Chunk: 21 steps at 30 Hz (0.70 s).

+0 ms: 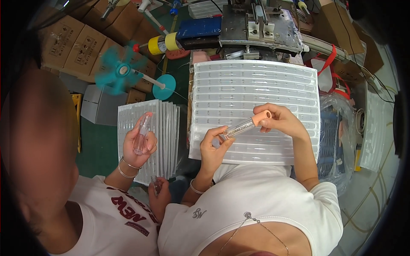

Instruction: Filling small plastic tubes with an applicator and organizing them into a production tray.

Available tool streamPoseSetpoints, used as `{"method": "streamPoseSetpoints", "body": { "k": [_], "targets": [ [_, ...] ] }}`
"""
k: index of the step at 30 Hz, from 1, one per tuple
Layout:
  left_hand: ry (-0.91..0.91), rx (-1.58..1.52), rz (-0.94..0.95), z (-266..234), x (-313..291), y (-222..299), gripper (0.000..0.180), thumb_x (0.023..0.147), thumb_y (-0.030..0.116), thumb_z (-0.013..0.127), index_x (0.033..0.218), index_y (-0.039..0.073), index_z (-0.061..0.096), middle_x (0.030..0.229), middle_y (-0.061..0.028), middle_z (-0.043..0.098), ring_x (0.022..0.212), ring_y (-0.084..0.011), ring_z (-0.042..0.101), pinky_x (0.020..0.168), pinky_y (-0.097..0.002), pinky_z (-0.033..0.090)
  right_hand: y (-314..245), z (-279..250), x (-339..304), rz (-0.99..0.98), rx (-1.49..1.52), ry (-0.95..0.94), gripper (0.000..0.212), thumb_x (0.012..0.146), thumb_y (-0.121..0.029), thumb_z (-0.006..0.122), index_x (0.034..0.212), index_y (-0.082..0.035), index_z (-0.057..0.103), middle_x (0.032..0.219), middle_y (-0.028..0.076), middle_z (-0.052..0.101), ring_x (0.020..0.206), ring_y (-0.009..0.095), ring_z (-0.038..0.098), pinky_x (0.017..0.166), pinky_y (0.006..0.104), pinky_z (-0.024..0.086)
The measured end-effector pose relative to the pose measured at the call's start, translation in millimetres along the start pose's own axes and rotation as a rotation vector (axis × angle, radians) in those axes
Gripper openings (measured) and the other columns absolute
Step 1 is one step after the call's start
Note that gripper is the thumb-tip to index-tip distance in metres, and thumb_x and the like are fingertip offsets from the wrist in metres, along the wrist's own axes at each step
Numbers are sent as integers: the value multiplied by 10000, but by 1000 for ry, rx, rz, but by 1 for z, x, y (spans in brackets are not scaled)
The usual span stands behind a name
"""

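A clear cosmetic tube point(240, 129) with a peach cap point(262, 117) is tilted up to the right in front of my chest. Dark printing runs along its side. The fingers of my left hand point(212, 149) are closed around its lower, clear end. At the other end, my right hand point(282, 121) pinches the peach cap between thumb and fingers. Beneath both hands lies a white plastic tray point(256, 91) with rows of long slots. Whether the slots hold clear parts, I cannot tell.
At my left a co-worker's hand point(137, 147) holds clear tubes, near upright stacked white trays point(166, 136). Beyond my tray stands a metal machine point(260, 36). A teal fan point(123, 69) and cardboard boxes point(79, 49) are far left; a plastic-wrapped blue crate point(331, 141) is right.
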State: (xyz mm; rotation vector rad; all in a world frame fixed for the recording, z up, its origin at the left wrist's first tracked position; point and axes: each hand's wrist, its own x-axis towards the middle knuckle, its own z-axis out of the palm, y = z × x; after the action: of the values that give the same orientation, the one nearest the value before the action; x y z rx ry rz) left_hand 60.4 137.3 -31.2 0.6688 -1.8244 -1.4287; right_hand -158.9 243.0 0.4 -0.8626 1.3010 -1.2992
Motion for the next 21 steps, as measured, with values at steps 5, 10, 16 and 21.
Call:
{"method": "streamPoseSetpoints", "body": {
  "k": [5, 10, 16, 21],
  "targets": [
    [-20, 88, 74, -2, -1, 1, 380, 737, -26, 738, 1082, 12, 582, 887, -62, 620, 689, -92, 533, 605, -214, 457, 2, 0, 1, 32, -8, 16, 375, 844, -237, 670, 1119, 2, 583, 896, 88, 655, 706, 128, 653, 607, 235, 557],
    [-14, 51, 37, -2, -1, 1, 386, 741, -20, 738, 1088, 7, 572, 895, -66, 623, 708, -94, 538, 614, -218, 458, 6, 3, 4, 32, -18, 41, 366, 866, -277, 641, 1099, 0, 589, 872, 83, 652, 674, 122, 644, 598, 231, 551],
    [-10, 21, 17, -1, -4, 2, 382, 745, -14, 739, 1085, -5, 566, 885, -66, 622, 713, -88, 540, 616, -213, 459, 11, 6, 5, 21, -12, 53, 398, 895, -349, 592, 1094, -5, 594, 845, 80, 647, 662, 125, 643, 597, 228, 540],
    [0, 5, 10, 0, -4, 1, 380, 745, -13, 739, 1083, -5, 567, 876, -61, 620, 710, -84, 541, 619, -205, 457, 15, 11, 6, -12, 37, 67, 468, 937, -416, 495, 1133, 1, 574, 860, 85, 642, 682, 131, 640, 621, 240, 538]
  ]
}}
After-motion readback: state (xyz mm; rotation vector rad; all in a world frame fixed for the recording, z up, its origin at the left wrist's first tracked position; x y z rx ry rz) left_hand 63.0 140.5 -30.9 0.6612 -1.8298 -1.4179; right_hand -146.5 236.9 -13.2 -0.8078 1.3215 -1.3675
